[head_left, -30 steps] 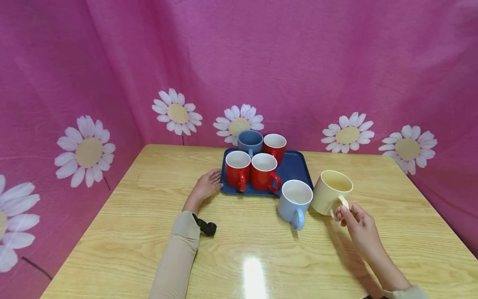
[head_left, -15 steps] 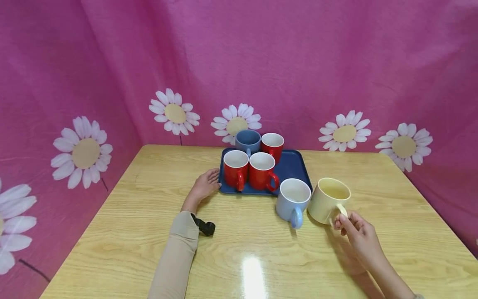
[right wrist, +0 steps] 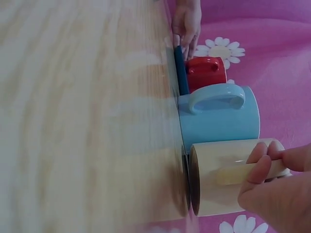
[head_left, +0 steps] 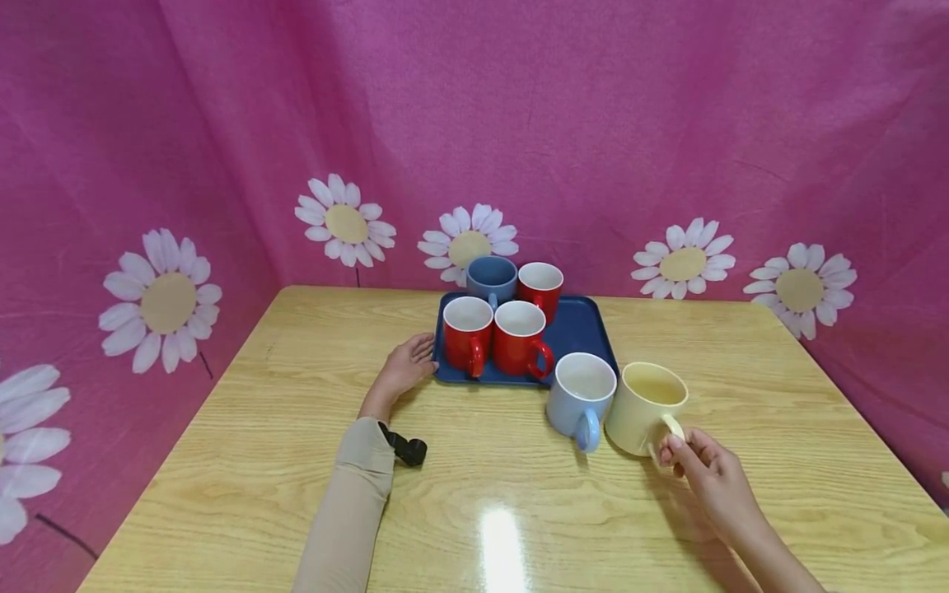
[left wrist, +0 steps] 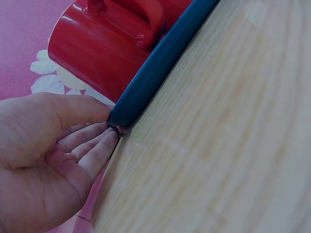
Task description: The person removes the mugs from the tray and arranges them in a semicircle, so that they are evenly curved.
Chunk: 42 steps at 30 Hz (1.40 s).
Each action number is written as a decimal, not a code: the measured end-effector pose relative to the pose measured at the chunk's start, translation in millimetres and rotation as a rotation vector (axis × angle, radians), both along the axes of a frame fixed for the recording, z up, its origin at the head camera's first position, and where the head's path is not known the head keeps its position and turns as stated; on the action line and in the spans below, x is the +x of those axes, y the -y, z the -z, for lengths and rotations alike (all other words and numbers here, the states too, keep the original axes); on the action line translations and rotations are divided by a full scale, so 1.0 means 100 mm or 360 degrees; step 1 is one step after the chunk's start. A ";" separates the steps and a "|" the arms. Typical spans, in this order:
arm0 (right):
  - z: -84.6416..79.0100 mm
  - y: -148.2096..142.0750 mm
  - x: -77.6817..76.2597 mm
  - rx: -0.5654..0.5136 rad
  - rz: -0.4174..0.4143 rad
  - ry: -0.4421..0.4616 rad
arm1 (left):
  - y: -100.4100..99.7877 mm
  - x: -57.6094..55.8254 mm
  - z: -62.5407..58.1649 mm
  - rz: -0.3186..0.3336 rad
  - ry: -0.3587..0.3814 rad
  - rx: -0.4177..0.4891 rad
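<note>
My right hand pinches the handle of a pale yellow mug, upright in the head view. In the right wrist view, a narrow dark gap shows between this mug's base and the tabletop. Close on its left stands a light blue mug, handle toward me, by the front right corner of a dark blue tray. At the tray's left edge, my left hand touches the rim with its thumb, fingers fairly straight. The left wrist view shows a red mug above the thumb.
On the tray's left and middle are two red mugs in front, with a grey-blue mug and another red mug behind. A pink flowered cloth hangs behind the wooden table.
The yellow mug has come toward me and slightly left in my right hand, ending beside the light blue mug. My left hand stays at the tray's edge.
</note>
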State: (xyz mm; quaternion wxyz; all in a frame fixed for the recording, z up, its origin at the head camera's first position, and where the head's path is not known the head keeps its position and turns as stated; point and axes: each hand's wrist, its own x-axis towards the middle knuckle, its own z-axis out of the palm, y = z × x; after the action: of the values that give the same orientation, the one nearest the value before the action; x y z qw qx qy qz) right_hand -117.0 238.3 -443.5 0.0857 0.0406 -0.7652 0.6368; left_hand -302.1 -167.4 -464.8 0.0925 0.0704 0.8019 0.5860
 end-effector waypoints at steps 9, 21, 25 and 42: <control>0.01 0.02 0.07 0.0008 0.0006 0.0018 | -0.01 0.00 -0.02 0.0005 0.0000 -0.0003; 0.03 0.05 0.12 -0.0005 -0.0080 0.0032 | 0.00 -0.01 -0.01 -0.0007 -0.0005 -0.0002; 0.04 0.05 0.13 -0.0046 -0.0122 0.0043 | -0.01 -0.02 0.00 -0.0007 -0.0003 0.0011; 0.03 0.05 0.14 0.0006 -0.0313 0.0066 | 0.00 -0.02 0.01 -0.0010 -0.0013 0.0019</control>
State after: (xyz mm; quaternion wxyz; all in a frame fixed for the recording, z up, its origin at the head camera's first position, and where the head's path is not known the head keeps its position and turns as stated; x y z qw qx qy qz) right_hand -103.2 233.7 -446.8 0.0068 0.1026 -0.7604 0.6412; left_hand -304.2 -167.1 -465.3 0.0870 0.0708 0.7990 0.5908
